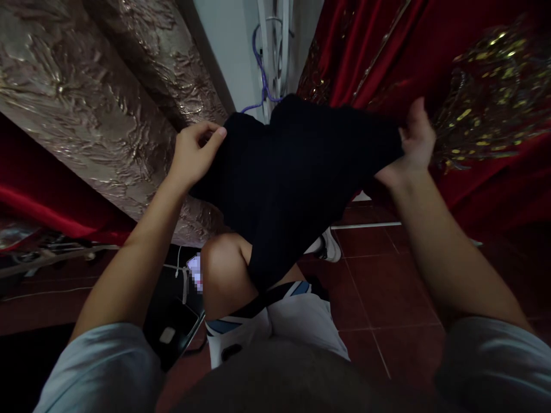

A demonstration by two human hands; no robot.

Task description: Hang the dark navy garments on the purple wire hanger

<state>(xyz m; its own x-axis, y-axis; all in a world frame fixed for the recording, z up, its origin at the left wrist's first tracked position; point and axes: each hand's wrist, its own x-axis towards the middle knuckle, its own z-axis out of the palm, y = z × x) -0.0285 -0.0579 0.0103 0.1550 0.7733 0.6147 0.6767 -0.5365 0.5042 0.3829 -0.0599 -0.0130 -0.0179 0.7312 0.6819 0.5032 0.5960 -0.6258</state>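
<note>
Dark cloth (297, 166): 1, held up in front of the body, spread between the 2 hands, its lower end hanging over the legs.
Left hand (196, 149): pinching the upper left side of the cloth between thumb and finger.
Right hand (415, 143): at the far right end of the cloth, blurred, thumb raised, fingers partly hidden; whether it grips, I cannot tell.
Good spreading: best done by drawing the 2 ends apart evenly, with the thumbs close to the edge, so that the folds open out flat.
Good hold: a firm pinch on the right would probably stop that end slipping; the gold sequins (495, 86) near it could snag the fabric.
Hands: 2, 1 at each end of the cloth.
Knee (224, 264): 1 plainly bare, left of the cloth's lower end.
Shoe (330, 248): 1 clearly showing, white.
Purple cord (263, 77): 1, beyond the cloth.
Lit screen (196, 269): 1, beside the knee.
Red fabric (374, 46): 2 areas, 1 at each side.
</note>
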